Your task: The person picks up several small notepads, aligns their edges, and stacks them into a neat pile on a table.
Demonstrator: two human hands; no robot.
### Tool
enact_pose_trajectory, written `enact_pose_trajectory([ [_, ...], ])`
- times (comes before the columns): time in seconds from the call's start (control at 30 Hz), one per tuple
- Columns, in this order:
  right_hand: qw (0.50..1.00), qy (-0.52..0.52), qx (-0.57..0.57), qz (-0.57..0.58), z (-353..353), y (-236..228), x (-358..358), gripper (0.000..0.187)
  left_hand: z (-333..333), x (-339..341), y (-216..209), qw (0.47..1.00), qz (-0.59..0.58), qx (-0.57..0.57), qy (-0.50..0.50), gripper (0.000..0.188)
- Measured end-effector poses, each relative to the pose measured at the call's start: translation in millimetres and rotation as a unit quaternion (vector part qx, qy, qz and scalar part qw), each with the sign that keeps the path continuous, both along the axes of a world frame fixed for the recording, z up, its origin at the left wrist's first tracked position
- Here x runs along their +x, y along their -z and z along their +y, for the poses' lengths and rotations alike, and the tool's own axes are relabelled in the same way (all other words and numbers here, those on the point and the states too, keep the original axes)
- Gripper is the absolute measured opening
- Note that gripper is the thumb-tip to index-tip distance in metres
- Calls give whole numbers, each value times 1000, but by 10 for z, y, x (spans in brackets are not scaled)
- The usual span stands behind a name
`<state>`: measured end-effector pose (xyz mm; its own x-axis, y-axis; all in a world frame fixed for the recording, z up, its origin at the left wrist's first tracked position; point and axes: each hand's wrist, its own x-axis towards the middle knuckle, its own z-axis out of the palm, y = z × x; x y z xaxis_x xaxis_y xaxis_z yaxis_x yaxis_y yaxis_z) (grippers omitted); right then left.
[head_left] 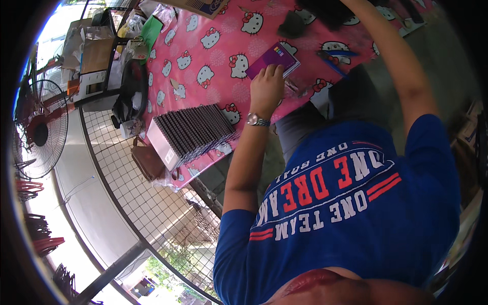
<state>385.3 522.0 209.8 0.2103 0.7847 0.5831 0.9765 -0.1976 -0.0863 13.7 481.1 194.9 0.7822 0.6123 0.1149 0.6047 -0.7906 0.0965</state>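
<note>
My left hand (268, 89), with a metal watch (257, 119) at its wrist, is on a purple booklet (274, 58) on the table. Its fingers are bent together over the booklet's near left edge, and the thumb is hidden. Up past the top edge reaches my right arm (401, 66), so that hand is out of the picture. Nearest to that arm lies a black item (328, 11), partly cut off. A dark, soft-looking lump (292, 25) sits beside it. Left of my left forearm stands a neat stack of dark-edged notebooks (195, 129) with a pale pink cover facing out.
A pink cartoon-print cloth (213, 61) covers the table. Blue pen-like items (338, 56) lie right of the booklet. A cardboard box (198, 6) is at the far edge, a brown bag (147, 160) beside the stack. A standing fan (40, 129) and wire mesh (117, 152) are at left.
</note>
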Motion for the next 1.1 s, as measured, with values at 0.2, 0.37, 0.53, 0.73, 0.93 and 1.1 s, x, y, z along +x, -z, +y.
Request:
enact_pose_trajectory([
  [0.2, 822, -279, 9, 497, -385, -281, -618, 16, 177, -117, -352, 993, -119, 0, -2, 26],
  [0.37, 806, -424, -85, 404, -554, 191, -1334, 39, 244, 23, -158, 989, -118, 85, -37, 22],
  [0.53, 824, -394, -121, 389, -515, 209, -1464, 35, 293, 52, -137, 988, -124, 76, -43, 19],
  [0.73, 863, -393, -15, 316, -544, 203, -1604, 26, 330, 20, -125, 988, -131, 75, -28, 17],
  [0.93, 803, -380, -91, 451, -649, 206, -1604, 24, 328, 33, -141, 989, -126, 73, -16, 16],
  [1.1, 857, -334, -163, 358, -721, -32, -1666, 33, 265, 122, -91, 981, -175, 78, 14, 29],
])
